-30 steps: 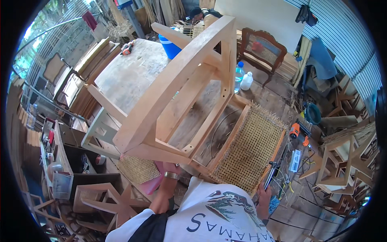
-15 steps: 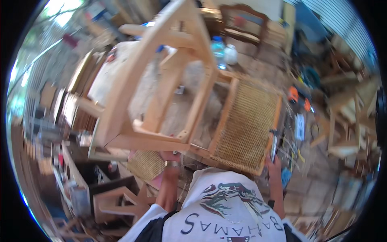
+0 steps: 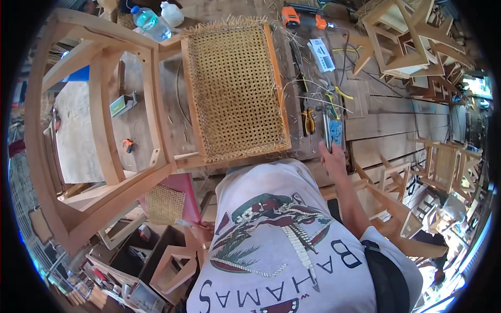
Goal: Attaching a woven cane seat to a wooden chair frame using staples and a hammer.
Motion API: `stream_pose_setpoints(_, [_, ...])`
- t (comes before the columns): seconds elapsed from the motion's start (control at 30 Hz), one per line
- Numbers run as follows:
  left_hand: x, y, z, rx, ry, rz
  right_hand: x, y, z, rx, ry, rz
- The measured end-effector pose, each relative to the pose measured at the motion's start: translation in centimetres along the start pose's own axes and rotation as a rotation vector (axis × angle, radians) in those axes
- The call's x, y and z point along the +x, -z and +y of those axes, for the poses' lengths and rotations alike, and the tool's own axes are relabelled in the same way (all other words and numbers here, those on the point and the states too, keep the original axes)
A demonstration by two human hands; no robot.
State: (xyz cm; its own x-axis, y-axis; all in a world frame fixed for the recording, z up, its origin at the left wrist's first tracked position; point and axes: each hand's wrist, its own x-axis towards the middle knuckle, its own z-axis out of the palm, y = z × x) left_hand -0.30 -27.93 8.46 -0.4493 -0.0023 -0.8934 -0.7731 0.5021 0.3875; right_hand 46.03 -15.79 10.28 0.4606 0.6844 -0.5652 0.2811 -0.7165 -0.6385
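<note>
A wooden chair frame lies on its back on the workbench, with its woven cane seat panel upright in front of me. Loose cane ends fray along the panel's far edge. To the right of the panel, my right hand is closed round the handle of a hammer, head pointing away. My left hand is low beside my body, near a pink sheet with a piece of cane webbing. A pale, thin thing shows at its fingers, too small to name.
Pliers, a white box and an orange power tool lie right of the panel among cane scraps. Water bottles stand beyond the frame. Wooden chair frames are piled at the far right; a dark tool box is lower left.
The view has swung rightward and closer, so the chair frame and cane panel now appear further left. My right hand still holds the hammer; my left hand is lower, beside my body.
</note>
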Motion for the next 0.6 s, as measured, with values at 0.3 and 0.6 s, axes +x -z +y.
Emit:
stream_pose_setpoints(0.3, [-5.2, -3.4, -4.3, 0.216, -0.504, -0.137, 1.8, 0.7, -0.2, 0.05, -0.066, -0.065])
stream_pose_setpoints(0.6, [-7.0, -8.1, -4.1, 0.271, -0.637, -0.344, 9.2, -1.1, -3.3, 0.108, -0.062, -0.235])
